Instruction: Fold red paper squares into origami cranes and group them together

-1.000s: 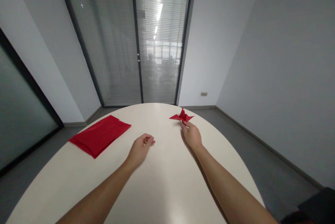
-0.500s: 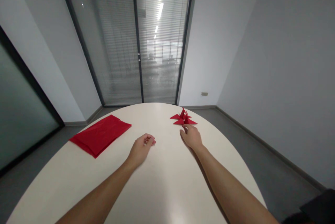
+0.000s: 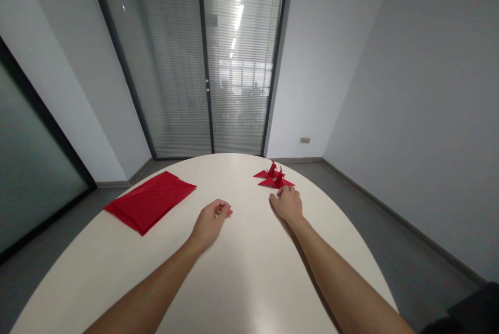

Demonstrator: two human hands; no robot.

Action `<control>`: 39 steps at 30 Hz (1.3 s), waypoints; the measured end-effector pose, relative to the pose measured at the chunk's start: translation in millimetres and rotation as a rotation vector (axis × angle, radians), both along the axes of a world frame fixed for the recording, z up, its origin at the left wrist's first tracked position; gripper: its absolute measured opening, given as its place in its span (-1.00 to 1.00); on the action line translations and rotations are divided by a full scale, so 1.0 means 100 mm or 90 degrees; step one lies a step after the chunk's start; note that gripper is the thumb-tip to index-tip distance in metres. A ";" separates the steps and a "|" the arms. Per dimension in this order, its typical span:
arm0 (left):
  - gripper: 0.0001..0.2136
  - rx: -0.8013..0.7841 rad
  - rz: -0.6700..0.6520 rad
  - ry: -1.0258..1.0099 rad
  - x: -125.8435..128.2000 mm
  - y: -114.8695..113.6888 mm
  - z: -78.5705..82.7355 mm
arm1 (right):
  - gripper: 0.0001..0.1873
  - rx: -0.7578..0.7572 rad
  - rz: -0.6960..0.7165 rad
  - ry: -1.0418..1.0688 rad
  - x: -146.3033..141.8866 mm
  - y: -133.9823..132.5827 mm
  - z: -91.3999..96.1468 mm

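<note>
Two small red folded paper cranes (image 3: 275,178) stand close together on the far right part of the white oval table (image 3: 249,277). My right hand (image 3: 287,203) rests on the table just in front of the nearer crane, fingers curled in, holding nothing; I cannot tell if the fingertips touch its wing. My left hand (image 3: 210,222) lies near the table's middle in a loose fist with nothing visible in it. A stack of flat red paper sheets (image 3: 150,201) lies on the left part of the table, well away from both hands.
Behind the table's far edge stand glass doors with blinds (image 3: 206,63). Grey walls are at the right and left, with grey floor around the table. A dark object (image 3: 473,308) shows at the bottom right corner.
My right hand set the crane it held down beside the other one, let go, and drew back slightly with its fingers curling. The left hand stayed still.
</note>
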State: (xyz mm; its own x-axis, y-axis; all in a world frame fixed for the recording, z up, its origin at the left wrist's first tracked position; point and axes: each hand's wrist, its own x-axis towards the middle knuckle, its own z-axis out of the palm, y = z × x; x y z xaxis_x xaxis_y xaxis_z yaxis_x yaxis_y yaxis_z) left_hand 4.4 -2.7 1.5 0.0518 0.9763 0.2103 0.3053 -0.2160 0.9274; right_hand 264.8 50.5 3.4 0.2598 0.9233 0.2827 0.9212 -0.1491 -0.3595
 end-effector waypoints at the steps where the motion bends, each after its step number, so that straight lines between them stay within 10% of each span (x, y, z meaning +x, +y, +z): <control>1: -0.75 0.002 0.001 0.005 0.00 0.00 0.01 | -0.73 0.000 0.003 0.000 0.00 0.00 0.00; 9: -0.77 0.053 0.030 0.063 -0.01 -0.04 0.02 | -0.74 0.014 -0.002 -0.005 -0.03 0.00 0.02; 21: -0.52 0.162 0.395 0.742 -0.71 0.13 0.15 | -0.90 0.027 0.121 -0.026 -0.24 -0.07 0.07; 39: -0.57 -0.032 0.435 0.662 -1.03 0.20 0.06 | -0.88 0.044 0.132 -0.012 -0.24 -0.13 0.04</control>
State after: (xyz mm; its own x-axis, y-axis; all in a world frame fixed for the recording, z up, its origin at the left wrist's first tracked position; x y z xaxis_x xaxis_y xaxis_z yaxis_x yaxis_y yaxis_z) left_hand -98.9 17.0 7.1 -0.3504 0.8746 0.3351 0.9349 0.3054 0.1806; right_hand 241.1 37.9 7.6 0.0597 0.9348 0.3502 0.9362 0.0693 -0.3446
